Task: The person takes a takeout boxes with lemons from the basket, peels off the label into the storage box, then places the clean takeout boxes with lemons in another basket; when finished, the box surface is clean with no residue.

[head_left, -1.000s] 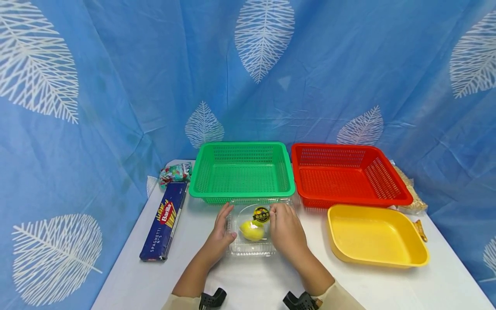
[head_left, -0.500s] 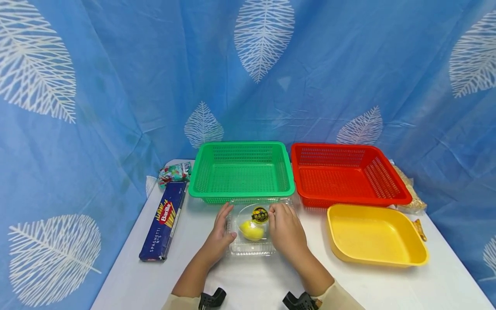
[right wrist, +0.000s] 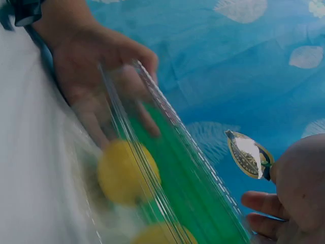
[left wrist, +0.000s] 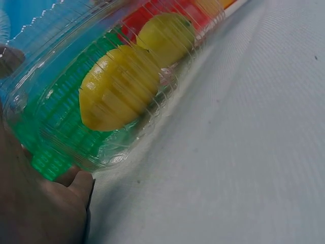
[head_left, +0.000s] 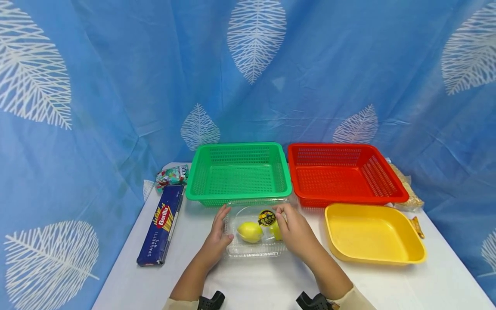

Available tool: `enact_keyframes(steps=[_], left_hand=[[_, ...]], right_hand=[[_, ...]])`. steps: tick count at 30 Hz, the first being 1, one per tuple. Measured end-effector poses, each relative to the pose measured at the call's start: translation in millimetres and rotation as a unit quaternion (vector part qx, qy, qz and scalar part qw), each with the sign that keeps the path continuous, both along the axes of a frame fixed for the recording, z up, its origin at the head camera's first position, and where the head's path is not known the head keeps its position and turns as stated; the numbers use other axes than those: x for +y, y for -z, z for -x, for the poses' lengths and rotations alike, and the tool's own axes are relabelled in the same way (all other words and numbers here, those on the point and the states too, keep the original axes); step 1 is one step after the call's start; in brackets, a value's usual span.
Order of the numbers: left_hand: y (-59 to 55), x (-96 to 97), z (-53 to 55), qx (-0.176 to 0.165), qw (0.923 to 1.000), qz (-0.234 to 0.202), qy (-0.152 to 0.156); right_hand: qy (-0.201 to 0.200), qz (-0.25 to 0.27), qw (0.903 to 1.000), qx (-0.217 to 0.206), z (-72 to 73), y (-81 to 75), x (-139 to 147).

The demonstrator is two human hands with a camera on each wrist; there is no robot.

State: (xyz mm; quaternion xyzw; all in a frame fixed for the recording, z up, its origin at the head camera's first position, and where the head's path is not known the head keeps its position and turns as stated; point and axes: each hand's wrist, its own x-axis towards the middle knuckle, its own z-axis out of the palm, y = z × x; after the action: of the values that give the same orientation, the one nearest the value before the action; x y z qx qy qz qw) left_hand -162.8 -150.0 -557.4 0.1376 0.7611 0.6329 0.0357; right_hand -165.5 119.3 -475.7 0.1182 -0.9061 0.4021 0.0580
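Note:
A clear plastic clamshell box point(head_left: 253, 252) lies on the white table in front of the green basket. Inside it are a yellow lemon point(left wrist: 119, 89) and a second, greener one point(left wrist: 167, 40). Between its fingertips my right hand point(head_left: 296, 230) pinches a black-and-gold label point(right wrist: 249, 155), which stands away from the box in the right wrist view. Whether any edge still sticks cannot be told. My left hand point(head_left: 212, 243) rests against the box's left end, fingers extended and thumb near the front corner.
Behind the box stand a green basket point(head_left: 191, 189) and a red basket point(head_left: 401, 196). A yellow tub point(head_left: 420, 258) is at right. A spaghetti box point(head_left: 160, 226) and a colourful bag point(head_left: 170, 176) lie left. A bag of grains point(head_left: 408, 193) and an orange packet point(head_left: 416, 227) lie right.
My right hand has moved slightly right, drawing the label with it. The second lemon now shows beside the first. My left hand stays at the box's left end.

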Motion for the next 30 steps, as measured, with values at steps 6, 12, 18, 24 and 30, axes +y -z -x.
enact_keyframes(steps=[6,12,18,24,30], left_hand=[[1.6,-2.8,-1.0,0.001,1.0,0.003,-0.001],[3.1,-3.5,-1.6,-0.005,0.9999,0.01,-0.008],[6.3,-2.3,-1.8,-0.006,0.9999,0.012,-0.006],[6.0,-1.4,-3.0,-0.013,0.9998,0.01,-0.012],[4.0,-1.9,-2.7,-0.015,0.9997,0.015,-0.014]], right_hand=[[0.032,0.012,0.9993,0.016,-6.7,-1.4,29.9],[0.061,0.005,0.9981,0.011,-11.2,-0.2,58.9],[0.093,-0.02,0.9955,0.008,-17.4,-2.4,90.9],[0.126,-0.075,0.9891,-0.016,-21.4,-7.3,124.7],[0.151,-0.092,0.9832,-0.045,-24.9,-3.2,157.0]])
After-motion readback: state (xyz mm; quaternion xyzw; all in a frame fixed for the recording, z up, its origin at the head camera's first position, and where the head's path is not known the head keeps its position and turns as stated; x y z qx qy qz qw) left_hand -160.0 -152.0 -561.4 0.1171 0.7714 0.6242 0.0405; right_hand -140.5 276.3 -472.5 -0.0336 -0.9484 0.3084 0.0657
